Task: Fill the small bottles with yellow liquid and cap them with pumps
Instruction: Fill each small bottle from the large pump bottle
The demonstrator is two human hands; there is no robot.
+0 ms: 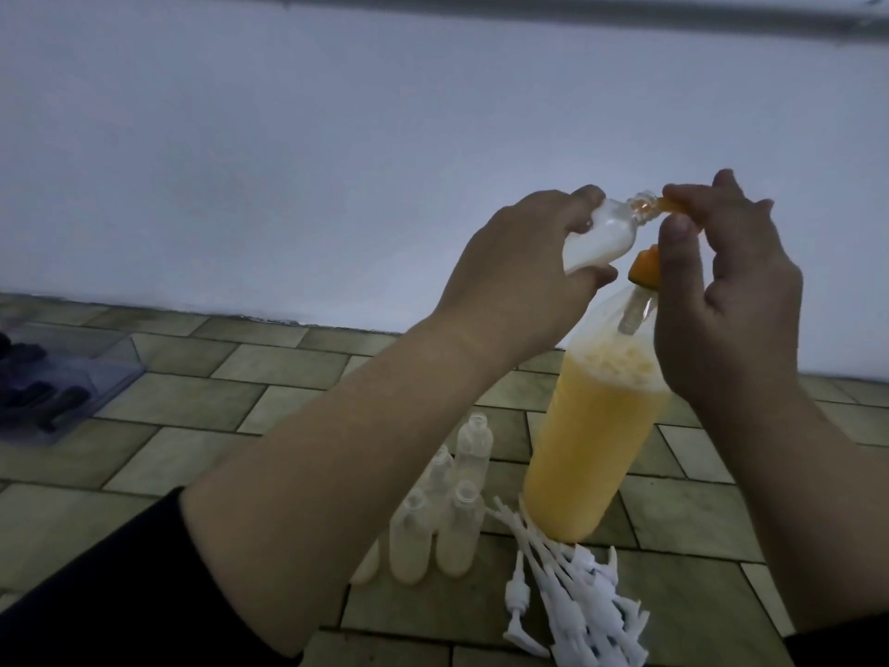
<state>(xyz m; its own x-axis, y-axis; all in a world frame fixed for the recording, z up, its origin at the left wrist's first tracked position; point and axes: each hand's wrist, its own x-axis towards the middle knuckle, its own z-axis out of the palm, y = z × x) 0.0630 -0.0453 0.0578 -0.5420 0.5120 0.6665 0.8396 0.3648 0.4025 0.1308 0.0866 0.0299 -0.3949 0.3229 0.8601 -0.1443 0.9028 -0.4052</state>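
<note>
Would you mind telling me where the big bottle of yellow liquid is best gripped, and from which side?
Grip the big bottle around its straight middle wall, where the liquid fills it, coming from the right. It stands upright on the tiled floor, with empty small bottles close on its left and the pile of white pumps at its base.

One small bottle point(263, 245) is held between the fingers point(594, 274); below them, four more point(433, 512) – upright – and one large yellow-filled bottle point(596, 440) are counted.
</note>
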